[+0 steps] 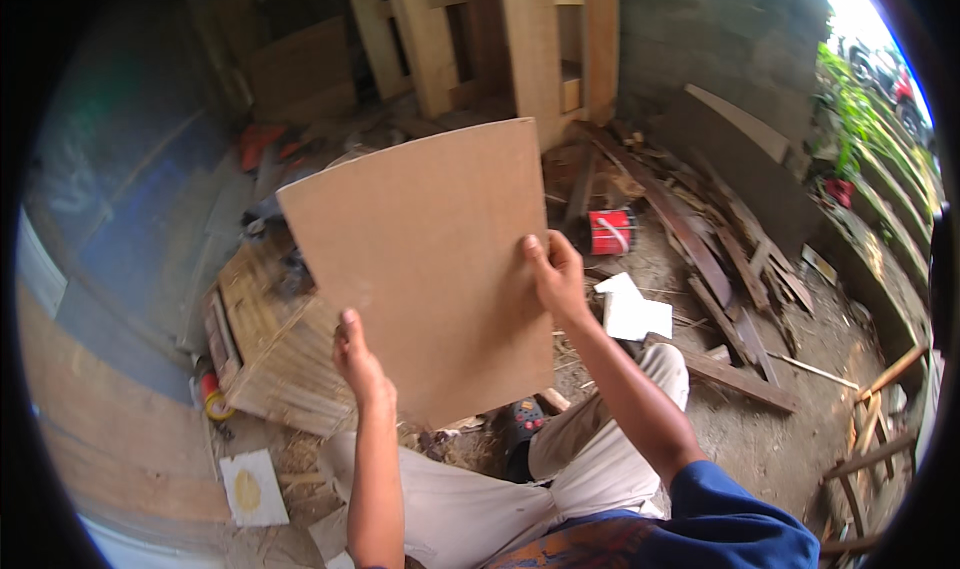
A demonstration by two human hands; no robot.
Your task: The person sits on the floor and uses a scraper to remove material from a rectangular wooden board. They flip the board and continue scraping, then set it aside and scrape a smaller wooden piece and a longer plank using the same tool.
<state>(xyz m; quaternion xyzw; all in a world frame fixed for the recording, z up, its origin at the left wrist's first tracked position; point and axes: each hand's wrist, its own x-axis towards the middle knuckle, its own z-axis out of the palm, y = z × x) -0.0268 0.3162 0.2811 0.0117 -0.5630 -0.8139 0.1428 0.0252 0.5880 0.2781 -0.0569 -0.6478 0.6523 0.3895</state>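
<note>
A flat, light-brown wooden board (430,259) is raised in front of me, tilted, above my knees. My right hand (558,277) grips its right edge, thumb on the near face and the other fingers mostly hidden. At the lower left edge, my left hand (362,361) holds the board with the thumb pointing up; its other fingers are largely out of sight behind it. The board's face looks plain, with slightly uneven edges.
Wood planks (690,239) and scraps litter the ground at right. A red can (610,232) stands near a white sheet (636,312). Ribbed cardboard-like panels (285,339) lie left. Tall wooden frames (545,49) stand at the back. A tape roll (214,397) lies far left.
</note>
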